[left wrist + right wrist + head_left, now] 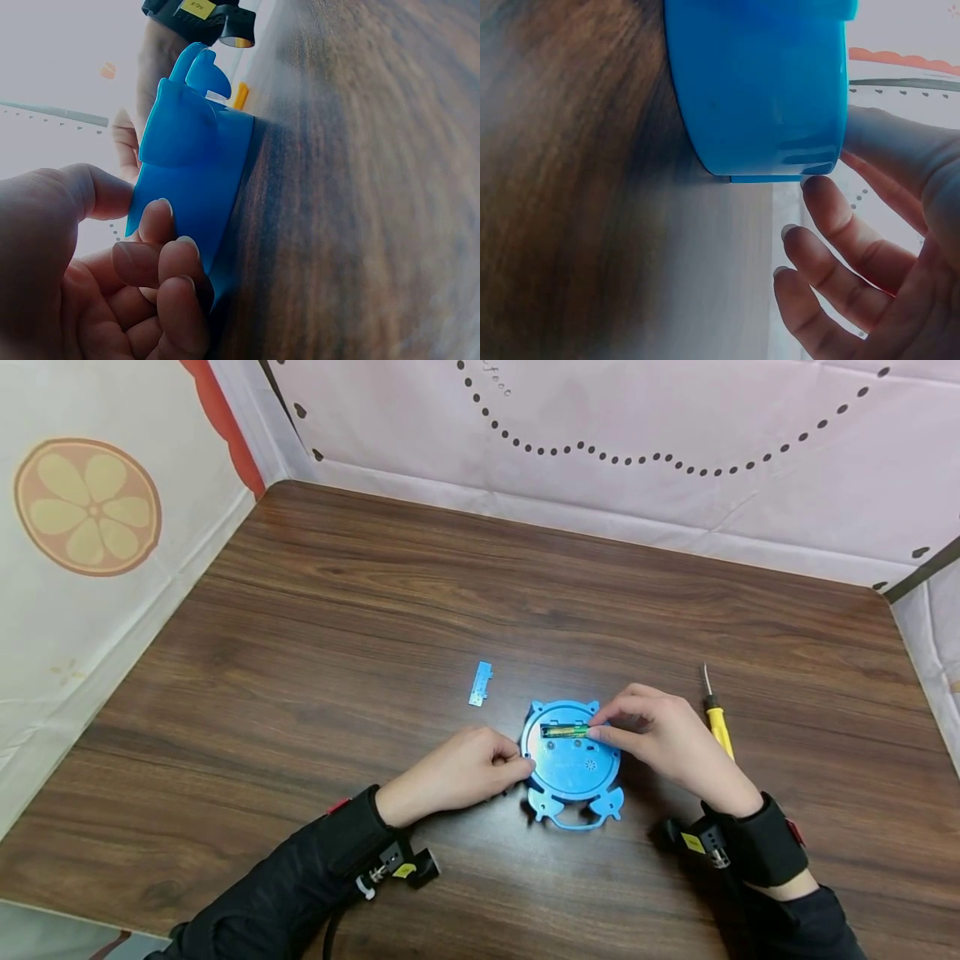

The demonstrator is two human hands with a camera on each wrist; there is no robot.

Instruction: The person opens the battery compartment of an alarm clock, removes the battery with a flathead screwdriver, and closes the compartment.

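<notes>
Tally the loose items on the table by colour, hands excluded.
Blue: 2, the round toy and the small cover
Yellow: 1, the screwdriver
Green: 1, the battery in the toy
Total: 4

Left hand [90, 285] grips the rim of the round blue plastic toy housing [191, 172] between thumb and curled fingers, on the dark wood-grain counter [360, 195]

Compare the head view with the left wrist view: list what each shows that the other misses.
Head view only: the battery in the open compartment, the small blue cover lying apart, the right hand at the battery's end.

Left wrist view only: the left hand fingertips and thumb on the blue toy side wall.

Both: toy, table, yellow screwdriver.
</notes>
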